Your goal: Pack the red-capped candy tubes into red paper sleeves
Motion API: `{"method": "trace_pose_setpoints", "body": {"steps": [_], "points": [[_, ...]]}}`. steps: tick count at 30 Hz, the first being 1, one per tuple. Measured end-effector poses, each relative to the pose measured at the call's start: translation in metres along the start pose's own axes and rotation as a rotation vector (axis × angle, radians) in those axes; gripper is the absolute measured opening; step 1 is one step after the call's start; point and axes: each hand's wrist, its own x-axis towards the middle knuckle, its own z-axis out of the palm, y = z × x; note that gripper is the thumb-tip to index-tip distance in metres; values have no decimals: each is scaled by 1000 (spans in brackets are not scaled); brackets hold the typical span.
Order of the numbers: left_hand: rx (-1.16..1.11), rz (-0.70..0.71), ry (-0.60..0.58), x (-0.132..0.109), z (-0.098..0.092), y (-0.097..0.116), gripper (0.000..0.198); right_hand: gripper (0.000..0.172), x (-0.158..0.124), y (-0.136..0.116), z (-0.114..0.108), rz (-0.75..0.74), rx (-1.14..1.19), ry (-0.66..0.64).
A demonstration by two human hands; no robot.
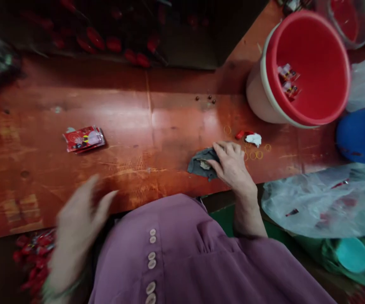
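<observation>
My right hand is at the table's near edge, its thumb and fingers closed on a folded dark grey cloth. A small pale patch shows in the cloth's fold beside my thumb. My left hand, blurred by motion, hovers over the near left edge with the thumb apart from the fingers and nothing visible in it. Beyond it lies a small stack of red printed packets. Several yellow rubber bands, a crumpled white scrap and a small red piece lie right of my right hand.
A red-lined bucket with a few packets inside stands at the back right, beside a blue container. A dark box borders the far side. Small brown beads dot the table. Plastic bags lie right; red items sit below left.
</observation>
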Motion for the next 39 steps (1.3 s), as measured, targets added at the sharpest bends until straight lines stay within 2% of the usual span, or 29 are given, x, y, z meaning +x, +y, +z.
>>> {"method": "trace_pose_setpoints", "body": {"steps": [1, 3, 5, 6, 9, 12, 14, 17, 20, 23, 25, 27, 30, 32, 34, 39], "points": [[56, 176, -121, 16, 31, 17, 47, 43, -3, 5, 6, -9, -51, -25], [107, 454, -278, 43, 88, 55, 51, 35, -3, 12, 17, -42, -122, -10], [254, 619, -350, 57, 130, 91, 55, 31, 1, 16, 27, -103, -181, 21], [328, 684, -364, 60, 146, 105, 49, 28, 4, 18, 30, -135, -200, 55], [421, 814, -403, 61, 173, 125, 20, 24, 11, 23, 36, -209, -206, 179], [415, 844, -427, 65, 186, 122, 20, 34, 13, 29, 37, -243, -175, 275], [419, 845, -428, 70, 189, 120, 27, 40, 15, 33, 32, -254, -154, 290], [385, 809, -357, 78, 177, 117, 44, 45, 29, 35, 14, -247, -67, 187], [305, 768, -186, 85, 138, 101, 42, 38, 68, 25, -12, -209, 104, 47], [320, 731, 86, 98, 85, 60, 23, 29, 137, 0, -28, -205, 204, -55], [419, 699, 243, 109, 56, 24, 33, 26, 192, -22, -28, -151, 216, -50], [535, 674, 295, 120, 37, -11, 38, 34, 243, -43, -20, -83, 229, -4], [617, 675, 277, 130, 29, -48, 36, 48, 298, -68, 0, -26, 242, 40], [620, 709, 260, 132, 29, -59, 33, 51, 316, -80, 13, 16, 258, 62], [598, 746, 264, 133, 30, -61, 31, 50, 320, -89, 24, 38, 280, 91], [505, 801, 328, 135, 20, -53, 19, 44, 297, -102, 39, -50, 408, 122]]}}
